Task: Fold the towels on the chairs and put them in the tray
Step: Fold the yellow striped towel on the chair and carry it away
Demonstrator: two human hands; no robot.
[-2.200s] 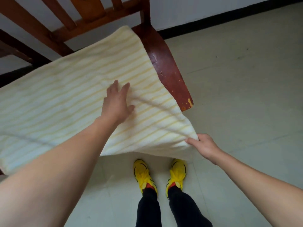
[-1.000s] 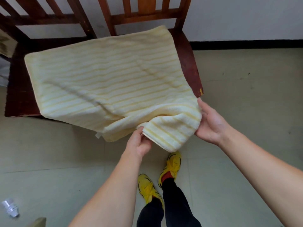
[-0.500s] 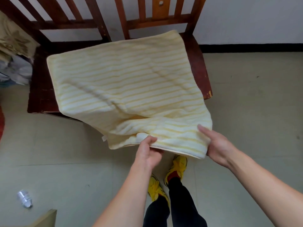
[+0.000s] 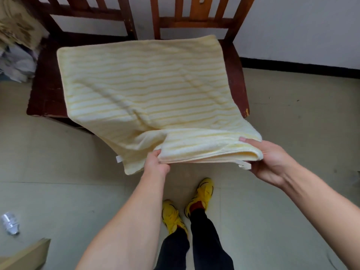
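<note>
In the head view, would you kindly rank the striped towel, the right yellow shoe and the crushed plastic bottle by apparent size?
1. Striped towel, by far the largest.
2. Right yellow shoe.
3. Crushed plastic bottle, smallest, though it lies at the distorted frame edge, so its margin below the shoe is unsure.

A dark wooden chair seat (image 4: 44, 90) carries a yellow-striped towel (image 4: 148, 90), its 6 o'clock edge overhanging. On the tiled floor (image 4: 292, 117) at 8 o'clock lies a crumpled plastic bottle (image 4: 10, 223).
</note>
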